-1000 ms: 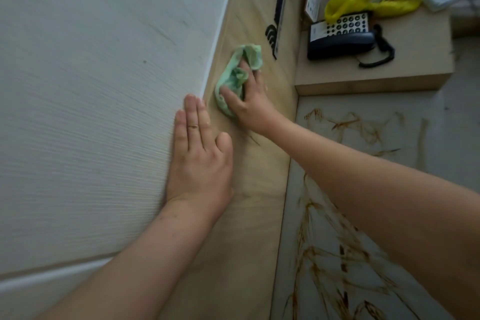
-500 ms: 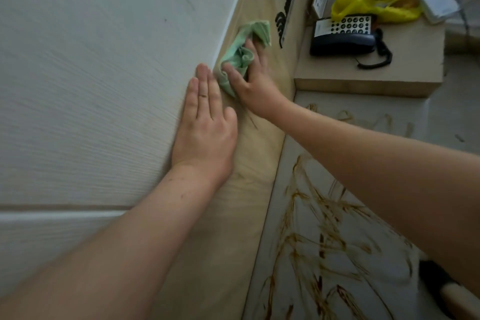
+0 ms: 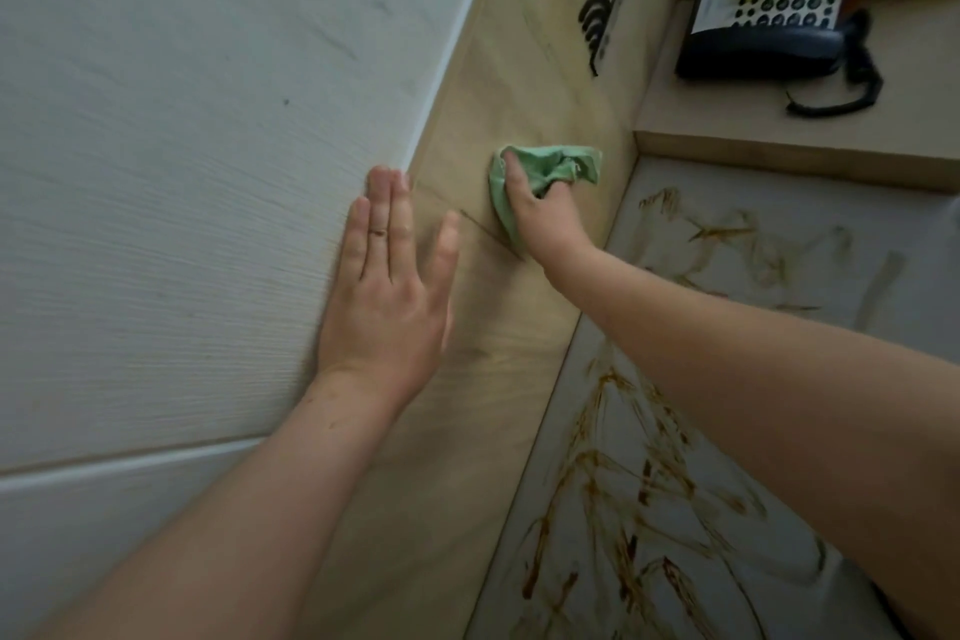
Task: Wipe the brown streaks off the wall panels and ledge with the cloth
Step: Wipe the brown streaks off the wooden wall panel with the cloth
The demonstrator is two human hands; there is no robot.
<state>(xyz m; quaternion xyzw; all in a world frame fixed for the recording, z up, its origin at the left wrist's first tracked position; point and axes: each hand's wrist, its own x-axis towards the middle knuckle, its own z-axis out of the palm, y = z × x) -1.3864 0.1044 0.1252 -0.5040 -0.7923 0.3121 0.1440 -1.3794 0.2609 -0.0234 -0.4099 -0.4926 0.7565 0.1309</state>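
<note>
Wood panel [image 3: 519, 67] | right hand [image 3: 545, 218] grips bunched cloth [image 3: 550, 163], free end rightward | left hand [image 3: 387, 296] flat

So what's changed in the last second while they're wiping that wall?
The right hand slid the cloth across the wood panel, from the white panel beside the left hand toward the grey panel. The left thumb spread out. Same: right hand grips the cloth, left hand flat on the wall, brown streaks on the grey panel.
</note>
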